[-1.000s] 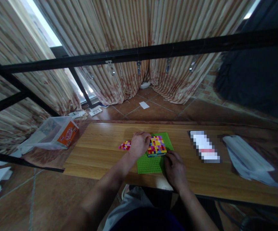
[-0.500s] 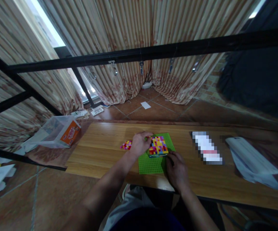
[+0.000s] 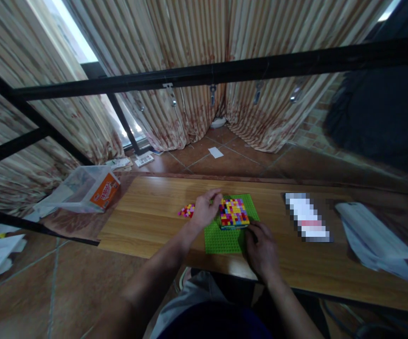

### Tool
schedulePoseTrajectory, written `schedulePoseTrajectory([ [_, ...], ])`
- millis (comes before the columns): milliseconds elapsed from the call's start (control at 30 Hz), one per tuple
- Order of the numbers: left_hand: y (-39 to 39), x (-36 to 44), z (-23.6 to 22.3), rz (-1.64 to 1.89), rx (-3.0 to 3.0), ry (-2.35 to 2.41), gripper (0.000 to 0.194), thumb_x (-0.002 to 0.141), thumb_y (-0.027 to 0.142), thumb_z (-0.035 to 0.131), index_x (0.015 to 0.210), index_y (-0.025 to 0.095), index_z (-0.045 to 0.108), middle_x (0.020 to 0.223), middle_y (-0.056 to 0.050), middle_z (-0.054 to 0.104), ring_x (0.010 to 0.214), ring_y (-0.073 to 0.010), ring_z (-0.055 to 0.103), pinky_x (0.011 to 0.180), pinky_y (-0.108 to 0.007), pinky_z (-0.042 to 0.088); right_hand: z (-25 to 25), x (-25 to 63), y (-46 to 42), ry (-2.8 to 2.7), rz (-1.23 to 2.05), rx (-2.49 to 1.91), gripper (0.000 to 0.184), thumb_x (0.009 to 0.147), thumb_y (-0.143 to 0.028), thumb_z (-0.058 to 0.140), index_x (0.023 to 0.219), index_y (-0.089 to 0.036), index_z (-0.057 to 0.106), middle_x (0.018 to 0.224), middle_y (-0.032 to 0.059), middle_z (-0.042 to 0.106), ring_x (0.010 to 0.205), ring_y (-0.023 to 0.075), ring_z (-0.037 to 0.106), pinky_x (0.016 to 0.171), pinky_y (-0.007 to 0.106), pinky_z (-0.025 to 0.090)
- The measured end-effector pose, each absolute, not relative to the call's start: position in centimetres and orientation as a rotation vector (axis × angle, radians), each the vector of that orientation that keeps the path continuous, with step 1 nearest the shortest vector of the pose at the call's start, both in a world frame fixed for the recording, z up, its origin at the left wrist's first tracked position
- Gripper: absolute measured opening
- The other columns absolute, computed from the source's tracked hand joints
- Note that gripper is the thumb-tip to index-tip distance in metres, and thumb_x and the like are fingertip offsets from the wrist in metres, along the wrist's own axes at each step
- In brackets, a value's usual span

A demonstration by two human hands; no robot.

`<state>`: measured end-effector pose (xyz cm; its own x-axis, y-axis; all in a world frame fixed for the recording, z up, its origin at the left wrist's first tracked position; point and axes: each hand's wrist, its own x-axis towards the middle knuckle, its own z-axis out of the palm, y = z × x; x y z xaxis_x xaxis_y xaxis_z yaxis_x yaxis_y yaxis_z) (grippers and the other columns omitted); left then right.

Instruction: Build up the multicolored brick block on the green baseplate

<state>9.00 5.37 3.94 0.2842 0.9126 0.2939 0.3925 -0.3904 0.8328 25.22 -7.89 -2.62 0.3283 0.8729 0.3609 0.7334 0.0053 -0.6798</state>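
Note:
A low, square stack of small toy bricks (image 3: pixel 234 213), in mixed yellow, red, orange, pink and purple on top, sits on a green studded baseplate (image 3: pixel 223 242). At the stack's left side is my left hand (image 3: pixel 205 209), thumb and forefinger curled close together; whatever they pinch, if anything, is hidden. My right hand (image 3: pixel 262 247) has its bent fingers against the near right corner of the stack, over the plate's right edge. Loose pink, red and yellow bricks (image 3: pixel 187 211) lie in a small pile just left of my left hand.
The wooden table (image 3: pixel 147 212) carries a pixelated phone-like object (image 3: pixel 308 217) and a clear plastic bag (image 3: pixel 375 235) on the right. A transparent bin (image 3: pixel 80 190) with an orange label stands past the left end. A black metal bar (image 3: pixel 189 75) crosses in front of the curtains.
My left hand's fingers have drawn in slightly at the stack's left side. My right hand keeps its place at the near right corner. The whole view has shifted a little.

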Motion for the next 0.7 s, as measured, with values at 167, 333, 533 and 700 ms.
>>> schedulePoseTrajectory([
  [167, 6.0, 9.7, 3.0, 1.058, 1.690, 1.115, 0.015, 0.085, 0.022, 0.060, 0.090, 0.017, 0.073, 0.092, -0.004, 0.075, 0.085, -0.0154, 0.070, 0.082, -0.028, 0.055, -2.5, 25.2, -7.9, -1.435, 0.207, -1.768, 0.031, 0.090, -0.032, 0.044, 0.100, -0.016, 0.069, 0.113, 0.0137, 0.063, 0.106, 0.0247, 0.057, 0.095, 0.045, 0.047],
  [333, 6.2, 10.1, 2.6, 1.080, 1.626, 1.127, 0.013, 0.082, 0.020, 0.061, 0.085, 0.018, 0.074, 0.087, -0.002, 0.076, 0.082, -0.0148, 0.070, 0.079, -0.028, 0.056, -2.5, 25.2, -8.0, -1.437, 0.195, -1.755, 0.032, 0.090, -0.033, 0.043, 0.100, -0.016, 0.069, 0.113, 0.0141, 0.063, 0.106, 0.0250, 0.058, 0.096, 0.045, 0.047],
  [533, 5.9, 10.4, 2.4, 1.118, 1.608, 1.183, 0.013, 0.081, 0.018, 0.061, 0.083, 0.019, 0.074, 0.086, -0.002, 0.076, 0.080, -0.0141, 0.070, 0.079, -0.027, 0.056, -2.9, 25.3, -8.0, -1.448, 0.195, -1.772, 0.034, 0.091, -0.035, 0.043, 0.101, -0.016, 0.068, 0.114, 0.0143, 0.062, 0.106, 0.0253, 0.057, 0.096, 0.045, 0.047],
  [700, 5.9, 10.7, 2.0, 1.123, 1.599, 1.205, 0.013, 0.082, 0.017, 0.060, 0.083, 0.018, 0.073, 0.085, -0.002, 0.075, 0.078, -0.0140, 0.070, 0.075, -0.026, 0.056, -3.1, 25.5, -7.9, -1.486, 0.196, -1.798, 0.038, 0.091, -0.038, 0.041, 0.101, -0.013, 0.067, 0.113, 0.0169, 0.062, 0.106, 0.0267, 0.056, 0.096, 0.046, 0.046],
])
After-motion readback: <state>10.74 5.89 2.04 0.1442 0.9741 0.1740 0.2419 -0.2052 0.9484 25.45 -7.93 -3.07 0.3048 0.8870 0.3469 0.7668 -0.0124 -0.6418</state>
